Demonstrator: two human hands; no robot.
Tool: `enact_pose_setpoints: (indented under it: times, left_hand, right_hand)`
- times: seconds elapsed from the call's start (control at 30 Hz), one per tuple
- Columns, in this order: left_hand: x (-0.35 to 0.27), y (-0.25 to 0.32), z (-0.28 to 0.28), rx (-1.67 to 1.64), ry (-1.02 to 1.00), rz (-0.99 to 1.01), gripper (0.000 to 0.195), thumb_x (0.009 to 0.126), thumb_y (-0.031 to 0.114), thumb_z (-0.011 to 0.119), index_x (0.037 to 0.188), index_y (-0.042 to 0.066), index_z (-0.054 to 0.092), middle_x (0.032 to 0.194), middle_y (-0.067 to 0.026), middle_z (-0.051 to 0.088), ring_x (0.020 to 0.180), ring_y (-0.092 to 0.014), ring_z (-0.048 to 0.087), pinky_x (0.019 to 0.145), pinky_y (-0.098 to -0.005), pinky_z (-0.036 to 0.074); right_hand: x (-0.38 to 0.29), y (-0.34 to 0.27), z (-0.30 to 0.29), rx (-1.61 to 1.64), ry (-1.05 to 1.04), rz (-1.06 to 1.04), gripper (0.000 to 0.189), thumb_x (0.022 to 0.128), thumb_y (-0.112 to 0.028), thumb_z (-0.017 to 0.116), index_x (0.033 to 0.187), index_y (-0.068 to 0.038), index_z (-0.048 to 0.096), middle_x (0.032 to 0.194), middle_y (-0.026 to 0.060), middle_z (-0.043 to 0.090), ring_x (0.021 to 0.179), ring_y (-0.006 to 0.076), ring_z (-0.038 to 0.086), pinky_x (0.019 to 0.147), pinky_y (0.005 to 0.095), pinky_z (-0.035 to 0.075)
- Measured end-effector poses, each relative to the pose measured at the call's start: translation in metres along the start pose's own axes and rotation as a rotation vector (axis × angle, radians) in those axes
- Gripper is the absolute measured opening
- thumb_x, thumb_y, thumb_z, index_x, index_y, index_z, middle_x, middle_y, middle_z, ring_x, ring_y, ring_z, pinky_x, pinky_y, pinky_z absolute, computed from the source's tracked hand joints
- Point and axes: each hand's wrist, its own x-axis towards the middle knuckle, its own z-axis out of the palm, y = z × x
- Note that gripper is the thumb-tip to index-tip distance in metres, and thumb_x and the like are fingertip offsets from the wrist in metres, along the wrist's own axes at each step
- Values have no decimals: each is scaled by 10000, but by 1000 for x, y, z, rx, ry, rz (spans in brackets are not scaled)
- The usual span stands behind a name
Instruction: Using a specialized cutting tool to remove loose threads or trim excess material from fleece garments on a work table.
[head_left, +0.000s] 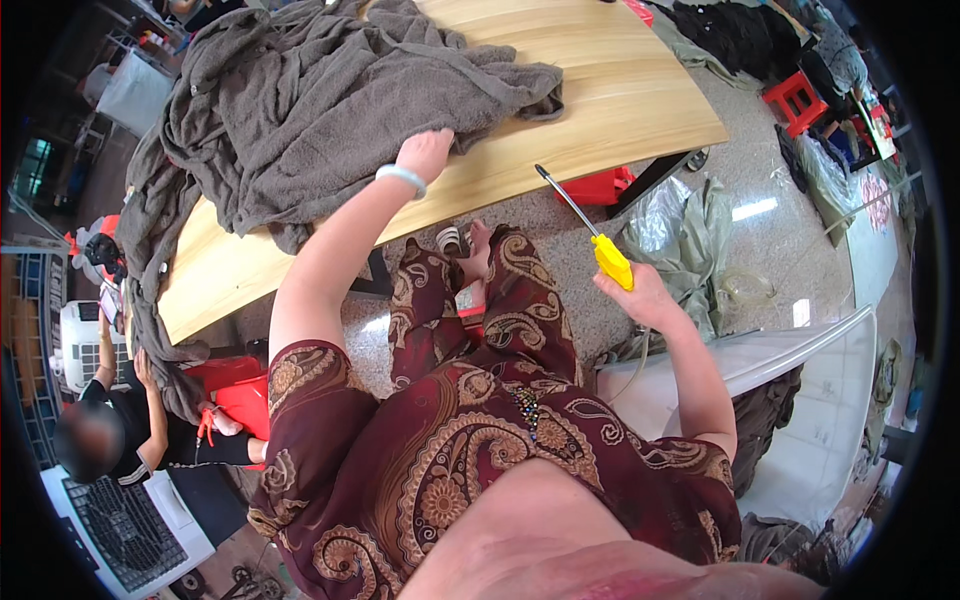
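Observation:
A brown-grey fleece cloth (337, 135) lies heaped in folds over the wooden table (622, 82), with part of it hanging off the left end. My left hand (425, 155), with a pale bangle on its wrist, grips the cloth near the table's front edge; its fingertips are mostly hidden. In my right hand (645, 296) is a yellow air blow gun (613, 261). Its long metal nozzle points up and left, the dark tip just in front of the table's edge. A thin clear hose (641, 360) hangs below that hand.
A white plastic bin (810, 435) with dark cloth stands at my right. Clear and green plastic sheeting (682, 240) lies on the floor beyond it. At the table's left end a co-worker (127, 427) sits beside a fan (127, 525). A red stool (796, 103) stands far right.

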Motion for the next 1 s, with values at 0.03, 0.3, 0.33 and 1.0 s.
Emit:
enact_pose_setpoints:
  times: [0.03,0.3,0.33,1.0]
  left_hand:
    - [16,3,-10,-82,107,39,202,848,181,419,921,37,541,845,-251,578,838,-364,564,730,-444,444]
    - [32,-11,-235,-2246,556,-180,203,855,153,453,923,16,586,907,-109,621,790,-252,601,689,-321,495]
    - [4,-1,-229,-2198,436,-259,203,860,135,428,901,14,586,903,-119,620,837,-244,601,686,-336,501]
    - [-127,-82,4,-1444,276,-635,307,856,279,523,1063,57,561,892,-8,573,788,-107,526,650,-254,440]
  right_hand:
    - [2,2,-1,-12,-1,-7,442,789,-431,559,949,-20,578,810,197,601,790,349,575,691,384,439]
    - [1,8,-12,-21,87,126,416,784,-406,570,844,5,584,726,178,595,709,332,577,639,381,433]
    - [-3,11,-13,24,112,136,424,778,-406,581,829,15,579,698,168,586,677,306,575,623,370,429]
    - [26,-70,12,-279,-146,-33,455,792,-429,540,933,2,573,798,220,589,773,383,562,670,403,434]
